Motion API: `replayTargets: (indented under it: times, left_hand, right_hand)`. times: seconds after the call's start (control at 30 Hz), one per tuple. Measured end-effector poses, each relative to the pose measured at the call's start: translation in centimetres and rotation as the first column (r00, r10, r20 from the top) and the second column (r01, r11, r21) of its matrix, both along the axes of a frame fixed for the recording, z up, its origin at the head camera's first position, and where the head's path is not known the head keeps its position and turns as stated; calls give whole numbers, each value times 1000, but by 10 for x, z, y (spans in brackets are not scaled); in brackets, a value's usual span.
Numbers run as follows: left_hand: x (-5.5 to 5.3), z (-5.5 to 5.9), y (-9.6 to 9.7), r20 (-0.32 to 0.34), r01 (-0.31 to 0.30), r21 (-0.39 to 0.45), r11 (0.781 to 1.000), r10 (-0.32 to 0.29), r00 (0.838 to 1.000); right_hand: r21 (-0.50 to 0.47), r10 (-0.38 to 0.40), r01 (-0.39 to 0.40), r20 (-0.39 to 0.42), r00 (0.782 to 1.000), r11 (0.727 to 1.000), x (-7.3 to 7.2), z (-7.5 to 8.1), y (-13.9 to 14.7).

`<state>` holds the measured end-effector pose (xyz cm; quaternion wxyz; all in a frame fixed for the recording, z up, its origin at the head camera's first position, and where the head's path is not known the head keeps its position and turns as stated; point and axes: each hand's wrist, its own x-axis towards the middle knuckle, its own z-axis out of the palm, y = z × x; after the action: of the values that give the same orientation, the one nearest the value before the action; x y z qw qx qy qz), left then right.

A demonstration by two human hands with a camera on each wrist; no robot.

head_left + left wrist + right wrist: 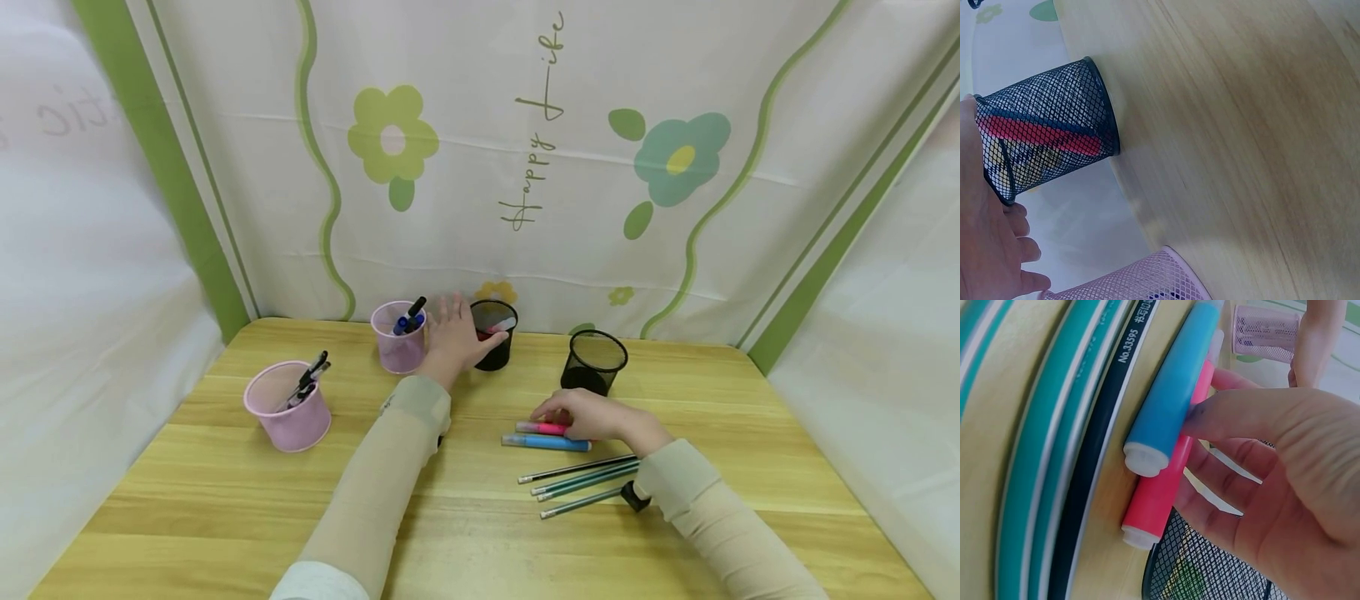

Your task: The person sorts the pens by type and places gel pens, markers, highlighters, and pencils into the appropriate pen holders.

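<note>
Pink marker (1159, 495) pinched in right grip (590, 413), beside blue marker (1172, 390)

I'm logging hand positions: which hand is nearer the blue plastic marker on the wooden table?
Right. The right hand is just beside the blue plastic marker, at the pink plastic marker; the left hand is farther back, at the leftmost black mesh cup.
</note>
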<state>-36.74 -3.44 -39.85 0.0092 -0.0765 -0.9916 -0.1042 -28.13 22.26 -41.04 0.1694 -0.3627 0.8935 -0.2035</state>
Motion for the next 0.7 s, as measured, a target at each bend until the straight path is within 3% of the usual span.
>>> replayTargets:
  times: [0.7]
  left_hand:
    - [1, 1, 1, -2, -6, -7, 1000, 6, 1000]
  right_hand:
    - [34, -36, 37, -17, 999, 999, -1, 1, -2]
